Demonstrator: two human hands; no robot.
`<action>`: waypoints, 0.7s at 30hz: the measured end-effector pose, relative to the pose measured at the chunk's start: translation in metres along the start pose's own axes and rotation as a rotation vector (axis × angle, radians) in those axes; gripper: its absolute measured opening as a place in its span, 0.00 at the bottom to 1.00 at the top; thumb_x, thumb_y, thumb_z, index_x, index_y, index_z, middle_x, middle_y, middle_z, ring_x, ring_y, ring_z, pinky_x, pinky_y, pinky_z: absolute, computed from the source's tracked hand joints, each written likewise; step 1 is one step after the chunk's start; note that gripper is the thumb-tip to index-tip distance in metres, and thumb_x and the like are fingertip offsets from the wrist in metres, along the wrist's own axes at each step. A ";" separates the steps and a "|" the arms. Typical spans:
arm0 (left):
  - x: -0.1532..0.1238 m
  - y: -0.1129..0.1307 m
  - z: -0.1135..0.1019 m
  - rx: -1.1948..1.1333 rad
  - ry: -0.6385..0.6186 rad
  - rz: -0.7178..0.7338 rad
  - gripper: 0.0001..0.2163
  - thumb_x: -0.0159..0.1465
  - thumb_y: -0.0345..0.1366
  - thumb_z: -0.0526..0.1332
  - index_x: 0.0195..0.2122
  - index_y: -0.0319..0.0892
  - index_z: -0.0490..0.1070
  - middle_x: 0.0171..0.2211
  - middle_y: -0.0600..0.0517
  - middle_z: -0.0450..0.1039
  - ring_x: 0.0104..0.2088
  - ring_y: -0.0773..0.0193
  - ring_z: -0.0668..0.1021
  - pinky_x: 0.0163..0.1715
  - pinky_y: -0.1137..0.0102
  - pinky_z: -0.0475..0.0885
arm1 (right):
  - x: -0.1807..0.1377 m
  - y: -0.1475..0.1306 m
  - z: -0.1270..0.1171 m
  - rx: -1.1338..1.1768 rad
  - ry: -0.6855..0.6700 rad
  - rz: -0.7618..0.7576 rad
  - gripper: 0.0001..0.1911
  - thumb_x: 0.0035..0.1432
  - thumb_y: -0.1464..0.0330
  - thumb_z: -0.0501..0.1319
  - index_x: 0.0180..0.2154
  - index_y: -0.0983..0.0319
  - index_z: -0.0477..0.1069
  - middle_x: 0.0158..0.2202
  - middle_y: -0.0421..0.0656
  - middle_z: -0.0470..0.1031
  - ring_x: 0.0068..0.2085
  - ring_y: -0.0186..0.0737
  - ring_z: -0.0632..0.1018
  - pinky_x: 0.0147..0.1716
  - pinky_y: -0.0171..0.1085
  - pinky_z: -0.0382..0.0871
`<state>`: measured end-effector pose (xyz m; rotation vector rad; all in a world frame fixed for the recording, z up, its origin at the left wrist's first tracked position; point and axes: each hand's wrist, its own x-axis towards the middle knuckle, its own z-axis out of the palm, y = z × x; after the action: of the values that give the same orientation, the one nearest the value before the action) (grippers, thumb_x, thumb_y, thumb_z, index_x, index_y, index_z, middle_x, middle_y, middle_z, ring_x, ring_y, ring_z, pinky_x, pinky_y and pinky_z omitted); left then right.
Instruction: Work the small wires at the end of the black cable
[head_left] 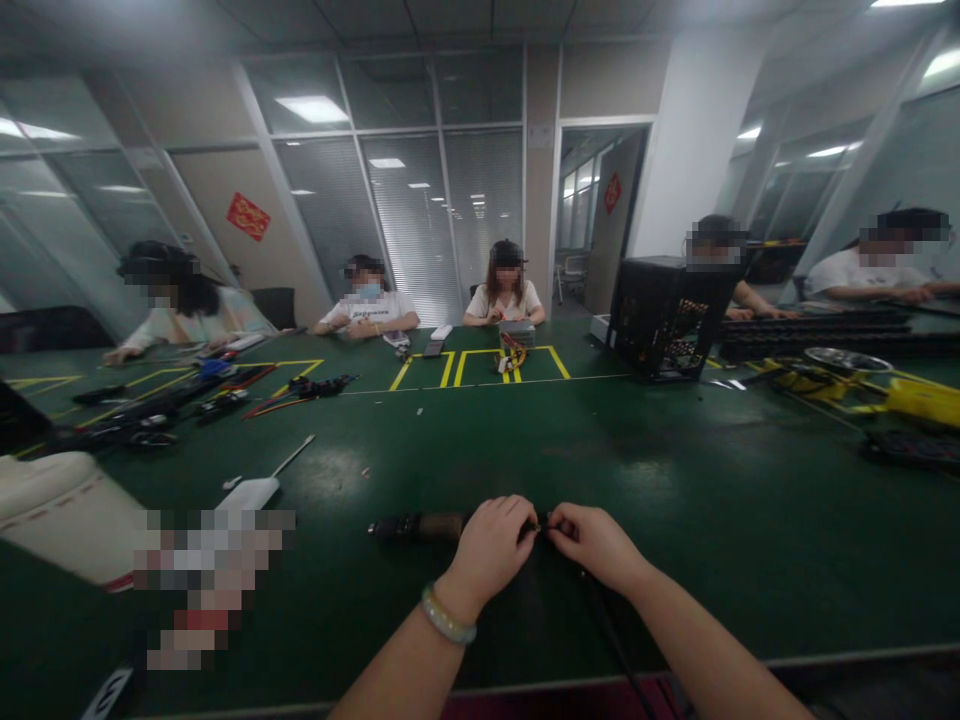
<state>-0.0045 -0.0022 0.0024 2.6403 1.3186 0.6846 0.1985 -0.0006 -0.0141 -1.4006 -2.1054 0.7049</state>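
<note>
A dark, rod-shaped tool (431,527) with a brownish barrel and a black, metal-tipped end lies along the table in front of me. My left hand (496,545) is closed over its right end, fingers bent and thumb towards the right. Close by, my right hand (592,538) pinches something small and dark, and the fingertips of both hands almost meet. What lies between them is mostly hidden. From beneath my right hand a black cable (611,630) runs down over the table's near edge.
A white bin-like container (67,515) and a white power strip (251,495) stand at left. Behind are cables and parts (142,415), a power supply (517,330) and a black computer case (667,320). A yellow object (922,405) lies right. Several people sit around the green table (712,520).
</note>
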 end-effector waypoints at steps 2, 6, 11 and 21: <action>0.000 0.000 0.000 -0.008 0.006 0.002 0.06 0.62 0.30 0.59 0.40 0.44 0.67 0.40 0.51 0.72 0.42 0.59 0.74 0.44 0.64 0.67 | 0.000 -0.001 -0.001 0.003 -0.005 0.006 0.05 0.57 0.67 0.60 0.34 0.60 0.73 0.25 0.37 0.74 0.26 0.34 0.72 0.27 0.31 0.60; 0.000 0.000 -0.001 -0.007 0.009 0.000 0.06 0.62 0.32 0.60 0.40 0.44 0.67 0.40 0.52 0.72 0.42 0.60 0.74 0.44 0.65 0.67 | -0.001 -0.003 -0.001 0.012 -0.006 0.011 0.05 0.58 0.67 0.59 0.34 0.60 0.73 0.25 0.37 0.73 0.26 0.34 0.72 0.26 0.31 0.59; -0.001 0.002 -0.005 0.006 -0.015 0.010 0.05 0.63 0.32 0.61 0.39 0.44 0.67 0.39 0.52 0.72 0.43 0.60 0.73 0.44 0.65 0.66 | 0.000 -0.001 0.001 0.004 -0.018 0.017 0.05 0.58 0.66 0.59 0.34 0.59 0.73 0.25 0.36 0.73 0.25 0.33 0.71 0.25 0.31 0.58; -0.001 0.004 -0.009 0.026 -0.024 -0.003 0.03 0.64 0.33 0.59 0.39 0.44 0.68 0.41 0.52 0.72 0.43 0.60 0.73 0.44 0.65 0.65 | 0.001 -0.002 0.000 0.014 -0.057 0.018 0.07 0.58 0.65 0.58 0.35 0.59 0.72 0.25 0.37 0.73 0.25 0.34 0.71 0.25 0.32 0.59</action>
<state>-0.0059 -0.0067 0.0113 2.6572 1.3342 0.6374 0.1967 0.0001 -0.0125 -1.4083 -2.1297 0.7742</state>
